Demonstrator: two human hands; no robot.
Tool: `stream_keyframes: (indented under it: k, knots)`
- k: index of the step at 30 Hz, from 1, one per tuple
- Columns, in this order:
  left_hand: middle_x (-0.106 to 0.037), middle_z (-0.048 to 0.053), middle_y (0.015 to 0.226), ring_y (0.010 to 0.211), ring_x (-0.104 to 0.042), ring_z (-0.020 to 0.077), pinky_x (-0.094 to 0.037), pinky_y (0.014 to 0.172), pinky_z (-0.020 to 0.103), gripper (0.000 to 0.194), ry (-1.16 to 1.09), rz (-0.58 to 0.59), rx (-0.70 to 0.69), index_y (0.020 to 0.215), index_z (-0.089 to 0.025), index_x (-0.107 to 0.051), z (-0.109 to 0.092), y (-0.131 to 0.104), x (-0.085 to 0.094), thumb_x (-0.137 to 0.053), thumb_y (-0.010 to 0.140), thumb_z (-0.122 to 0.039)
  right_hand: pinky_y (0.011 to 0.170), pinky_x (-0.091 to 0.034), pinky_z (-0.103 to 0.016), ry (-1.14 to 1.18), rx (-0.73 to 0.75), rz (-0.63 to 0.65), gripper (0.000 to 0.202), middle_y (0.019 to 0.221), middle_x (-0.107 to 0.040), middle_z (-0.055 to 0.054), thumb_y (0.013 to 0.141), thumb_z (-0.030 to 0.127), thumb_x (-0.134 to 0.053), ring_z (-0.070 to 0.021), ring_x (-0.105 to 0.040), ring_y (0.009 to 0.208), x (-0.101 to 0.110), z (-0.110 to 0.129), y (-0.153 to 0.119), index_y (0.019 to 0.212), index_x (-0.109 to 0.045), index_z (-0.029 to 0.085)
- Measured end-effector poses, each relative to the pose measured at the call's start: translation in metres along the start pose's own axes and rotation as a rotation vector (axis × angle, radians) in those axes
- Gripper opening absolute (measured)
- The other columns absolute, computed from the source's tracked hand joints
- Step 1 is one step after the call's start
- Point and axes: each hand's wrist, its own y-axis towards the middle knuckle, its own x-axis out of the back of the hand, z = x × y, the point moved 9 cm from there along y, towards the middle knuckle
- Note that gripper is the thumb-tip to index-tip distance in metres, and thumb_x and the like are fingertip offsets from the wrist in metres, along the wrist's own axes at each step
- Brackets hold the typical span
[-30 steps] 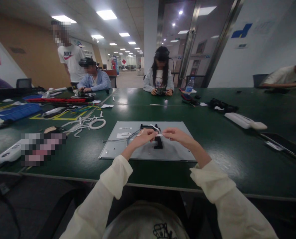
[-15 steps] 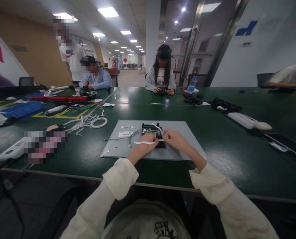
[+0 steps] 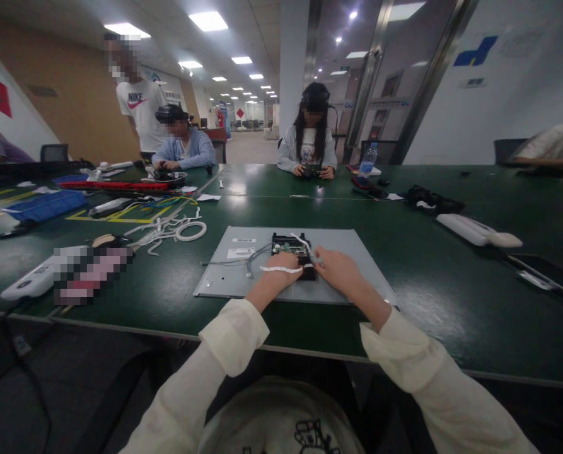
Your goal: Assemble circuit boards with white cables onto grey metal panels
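Panel (image 3: 359, 249) lies flat on the desk (image 3: 248, 211), presumably for steady support, with the black housing (image 3: 311, 274) and its circuit board (image 3: 284, 248) facing up within reach. The left hand (image 3: 285, 260) appears pinched on a white strip (image 3: 277, 270), draped across its back; whether the right hand (image 3: 336, 268), close beside, is clamped on anything cannot be told.

At ten o'clock, a white T-shirt (image 3: 149, 120) is showing the word NIKE (image 3: 135, 98) above a red swoosh (image 3: 137, 105). On the grey panel (image 3: 229, 287), towards its own ten o'clock, a barcode label (image 3: 244, 240) and a second white label (image 3: 240, 253) are carrying print too small to read. At two o'clock, a blue-and-yellow sign (image 3: 476, 52) is standing on the wall (image 3: 451, 113), its neighbouring lettering blurring.
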Motion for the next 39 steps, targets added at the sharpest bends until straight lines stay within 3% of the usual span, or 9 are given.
stream_keyframes:
  k: [7, 9, 14, 19, 27, 33, 36, 39]
  knots:
    - [-0.068, 0.016, 0.087, 0.084, -0.064, 0.0257, -0.05, 0.072, 0.033, 0.035, 0.065, -0.024, 0.014, 0.088, -0.012, -0.069, 0.008, 0.0, 0.002, -0.042, 0.084, -0.034, 0.071, -0.041, -0.031, -0.043, 0.053, -0.136, 0.015, 0.091, -0.059, -0.01, 0.079, 0.018, -0.048, -0.024, -0.053, 0.091, 0.013, 0.001, -0.002, 0.093, -0.054, 0.015]
    - [-0.068, 0.015, 0.086, 0.084, -0.064, 0.0259, -0.05, 0.073, 0.034, 0.033, 0.07, -0.036, 0.017, 0.087, -0.012, -0.069, 0.01, -0.001, 0.002, -0.044, 0.082, -0.032, 0.078, -0.042, -0.032, 0.043, 0.168, -0.233, 0.02, 0.096, -0.058, -0.01, 0.079, 0.015, -0.047, -0.0223, -0.052, 0.094, 0.024, 0.011, -0.006, 0.098, -0.054, 0.014]
    - [-0.068, 0.014, 0.091, 0.087, -0.063, 0.0247, -0.049, 0.079, 0.035, 0.031, 0.027, -0.089, -0.03, 0.092, -0.013, -0.068, 0.009, -0.009, 0.007, -0.045, 0.084, -0.032, 0.091, -0.041, -0.036, 0.255, 0.63, -0.426, 0.038, 0.113, -0.053, -0.012, 0.081, 0.021, -0.049, -0.0208, -0.047, 0.105, 0.053, 0.054, -0.032, 0.118, -0.048, 0.014]
    - [-0.067, 0.013, 0.096, 0.095, -0.061, 0.0231, -0.046, 0.086, 0.032, 0.026, -0.058, -0.054, -0.04, 0.094, -0.015, -0.067, 0.008, -0.012, 0.009, -0.048, 0.083, -0.03, 0.086, -0.045, -0.036, 0.241, 0.8, -0.503, 0.032, 0.106, -0.058, -0.01, 0.086, 0.024, -0.048, -0.0186, -0.052, 0.099, 0.054, 0.073, -0.046, 0.117, -0.053, 0.017]
    - [-0.067, 0.015, 0.091, 0.091, -0.063, 0.024, -0.048, 0.079, 0.032, 0.03, -0.034, -0.021, 0.021, 0.087, -0.013, -0.068, 0.009, -0.009, 0.007, -0.043, 0.084, -0.03, 0.075, -0.047, -0.028, 0.224, 0.833, -0.687, 0.017, 0.088, -0.065, -0.007, 0.086, 0.016, -0.049, -0.0137, -0.057, 0.083, 0.061, 0.069, -0.055, 0.093, -0.064, 0.016]
    - [-0.067, 0.016, 0.089, 0.086, -0.063, 0.0257, -0.049, 0.075, 0.034, 0.034, 0.011, -0.067, -0.035, 0.089, -0.011, -0.068, 0.006, -0.008, 0.004, -0.039, 0.086, -0.03, 0.073, -0.047, -0.027, 0.287, 0.776, -0.771, 0.013, 0.085, -0.066, -0.006, 0.084, 0.016, -0.053, -0.0132, -0.058, 0.078, 0.069, 0.061, -0.054, 0.087, -0.065, 0.016]
    - [-0.067, 0.014, 0.091, 0.089, -0.063, 0.0248, -0.048, 0.079, 0.033, 0.03, 0.023, -0.122, -0.035, 0.091, -0.013, -0.068, 0.007, -0.01, 0.007, -0.041, 0.084, -0.025, 0.073, -0.047, -0.028, 0.338, 0.675, -0.749, 0.016, 0.083, -0.067, -0.006, 0.086, 0.019, -0.051, -0.0134, -0.059, 0.079, 0.071, 0.049, -0.047, 0.087, -0.066, 0.018]
    - [-0.067, 0.014, 0.089, 0.087, -0.063, 0.0241, -0.048, 0.077, 0.033, 0.027, 0.034, -0.122, -0.012, 0.088, -0.013, -0.068, 0.01, -0.011, 0.007, -0.044, 0.082, -0.022, 0.074, -0.046, -0.03, 0.404, 0.455, -0.798, 0.018, 0.081, -0.066, -0.007, 0.086, 0.021, -0.048, -0.0149, -0.059, 0.078, 0.077, 0.022, -0.04, 0.084, -0.066, 0.018]
